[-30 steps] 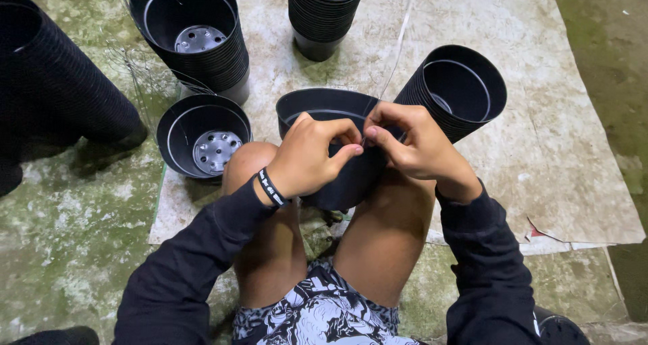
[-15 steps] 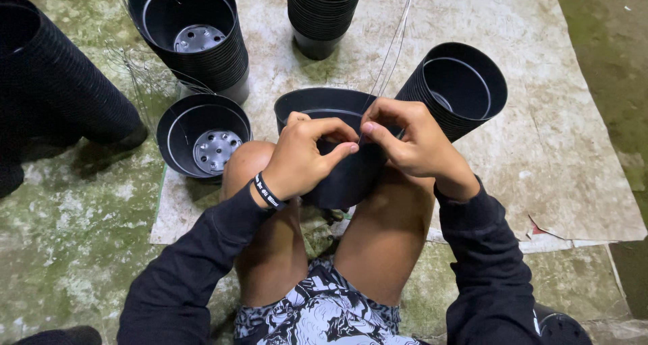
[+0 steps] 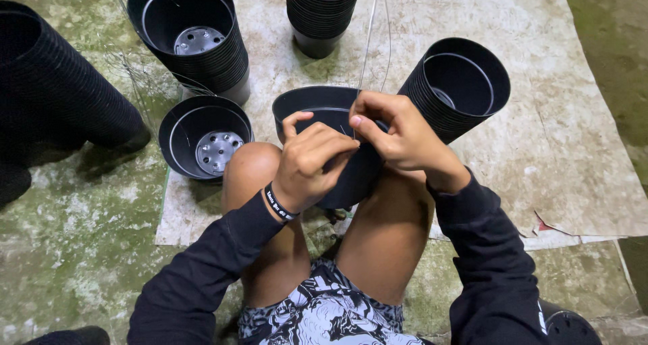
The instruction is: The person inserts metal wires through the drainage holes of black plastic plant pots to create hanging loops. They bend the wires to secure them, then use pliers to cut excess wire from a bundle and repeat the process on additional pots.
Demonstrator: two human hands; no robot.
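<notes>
A black plastic pot [image 3: 317, 109] rests tilted between my bare knees, its mouth facing away from me. My left hand [image 3: 307, 163] grips the pot's near rim and side, thumb raised. My right hand [image 3: 398, 136] pinches a thin wire [image 3: 368, 41] at the rim, fingertips meeting the left hand's. The wire runs up and away across the sheet. Both sleeves are black, and a black wristband sits on my left wrist.
A stack of black pots [image 3: 459, 89] lies tilted at the right. Upright stacks stand at the top left [image 3: 192, 38] and top middle [image 3: 320, 11]. A low pot [image 3: 202, 136] sits by my left knee. A long stack [image 3: 61, 95] lies at the far left. A worn sheet [image 3: 560, 136] covers mossy concrete.
My fingers have shifted slightly on the pot's rim, the left thumb lifting. The pot and the stacks stay where they were.
</notes>
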